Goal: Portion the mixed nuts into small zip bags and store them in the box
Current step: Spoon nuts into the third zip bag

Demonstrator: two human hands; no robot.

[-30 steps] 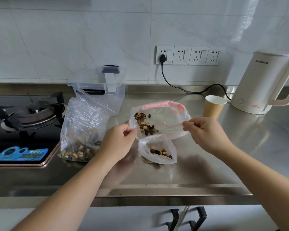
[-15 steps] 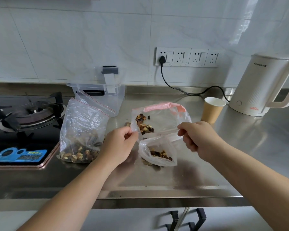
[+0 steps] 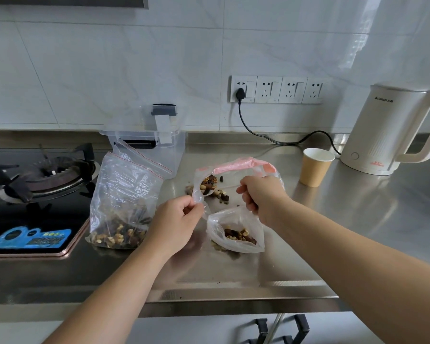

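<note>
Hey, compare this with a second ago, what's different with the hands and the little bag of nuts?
The right hand slid left along the top of the small zip bag toward the left hand, narrowing the gap between them. Both hands still pinch the bag's top, and it still hangs just over the counter. The large nut bag, clear box, paper cup and kettle stayed put.

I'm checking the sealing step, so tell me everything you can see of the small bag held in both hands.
The small zip bag is clear, thin, crinkled plastic with a small portion of mixed nuts in its bottom. Its lower end rests on the steel counter. The left hand pinches one top corner and the right hand grips the other, stretching the top edge between them. Whether it is zipped cannot be told.
</note>
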